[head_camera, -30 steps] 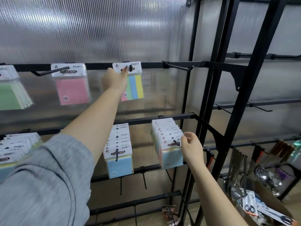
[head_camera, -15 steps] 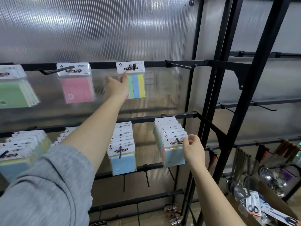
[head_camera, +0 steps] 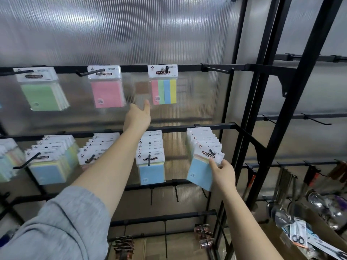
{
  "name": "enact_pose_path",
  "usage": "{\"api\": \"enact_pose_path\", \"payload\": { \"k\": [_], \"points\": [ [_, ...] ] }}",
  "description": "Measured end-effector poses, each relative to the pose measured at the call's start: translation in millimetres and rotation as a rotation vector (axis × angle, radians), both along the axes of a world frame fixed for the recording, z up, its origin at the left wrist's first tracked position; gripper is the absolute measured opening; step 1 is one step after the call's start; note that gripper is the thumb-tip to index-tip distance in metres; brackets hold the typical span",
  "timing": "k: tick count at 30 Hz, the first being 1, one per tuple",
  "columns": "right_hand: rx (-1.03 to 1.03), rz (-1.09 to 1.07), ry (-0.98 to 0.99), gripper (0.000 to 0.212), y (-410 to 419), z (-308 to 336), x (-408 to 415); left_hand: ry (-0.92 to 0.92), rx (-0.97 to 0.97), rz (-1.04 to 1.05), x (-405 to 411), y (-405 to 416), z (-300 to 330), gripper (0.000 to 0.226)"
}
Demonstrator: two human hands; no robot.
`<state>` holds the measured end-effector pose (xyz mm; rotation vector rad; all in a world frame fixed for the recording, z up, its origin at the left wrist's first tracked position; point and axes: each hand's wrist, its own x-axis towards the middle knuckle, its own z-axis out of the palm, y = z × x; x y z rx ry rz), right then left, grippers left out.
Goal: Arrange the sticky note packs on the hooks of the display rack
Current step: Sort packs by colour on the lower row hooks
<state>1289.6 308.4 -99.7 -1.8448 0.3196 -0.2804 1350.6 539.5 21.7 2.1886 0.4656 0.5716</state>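
Left hand [head_camera: 138, 117] is hanging in the air just below the striped four-colour pack [head_camera: 164, 85], apart from it, thumb pointing up, holding nothing; the other fingers are hidden behind the palm. That pack is hanging on a hook [head_camera: 166, 69] of the top bar of the display rack [head_camera: 244, 67], with a pink pack [head_camera: 107, 87] and a green pack [head_camera: 41, 91] hanging to its left.

Right hand [head_camera: 222, 173] is pinching the front blue pack [head_camera: 203, 167] of the rightmost middle-row stack by its right edge, thumb on the white header card. Pack is tilting, its lower end swinging left, header hole at the tip of its hook [head_camera: 211, 152]. Other blue stacks are hanging to the left on the same bar.
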Motion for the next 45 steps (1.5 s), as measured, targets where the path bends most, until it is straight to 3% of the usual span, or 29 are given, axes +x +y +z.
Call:
{"api": "enact_pose_path", "payload": {
  "k": [9,16,24,30,38,45],
  "points": [
    [-0.017,0.008,-0.112,0.04,-4,11,-34,0.027,-0.062,0.017,-40,0,-32,0.047],
    [0.047,0.025,-0.166,0.038,-6,27,-53,0.077,-0.019,0.022,-70,0,-59,0.016],
    [0.106,0.059,-0.19,0.034,-4,42,-62,0.125,-0.087,0.044,-77,6,-98,0.021],
    [0.144,-0.004,-0.223,0.035,4,48,-57,0.032,-0.216,0.091,-85,1,-127,0.027],
    [0.207,-0.049,-0.277,0.035,22,58,-56,-0.06,-0.402,-0.037,-90,-5,-150,0.024],
    [0.241,-0.066,-0.263,0.032,29,60,-61,-0.016,-0.549,-0.21,-91,-10,-152,0.014]
  ]
}}
